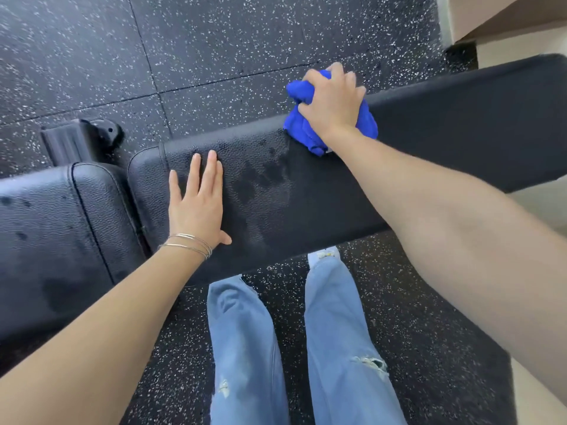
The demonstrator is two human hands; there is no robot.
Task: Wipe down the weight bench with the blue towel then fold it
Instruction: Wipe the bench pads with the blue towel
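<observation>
Hands: right hand (333, 102) grips the bunched blue towel (302, 127), fingers curled over it, pressing it on the bench (445, 124) at the far edge of the long pad. Left hand (198, 200) lies flat, fingers straight and together, on the same pad near its left end, well apart from the towel. Thin bracelets (187, 245) circle the left wrist. Dark damp patches (260, 176) mark the pad between the hands. Speckled rubber floor (92, 56) surrounds the bench.
</observation>
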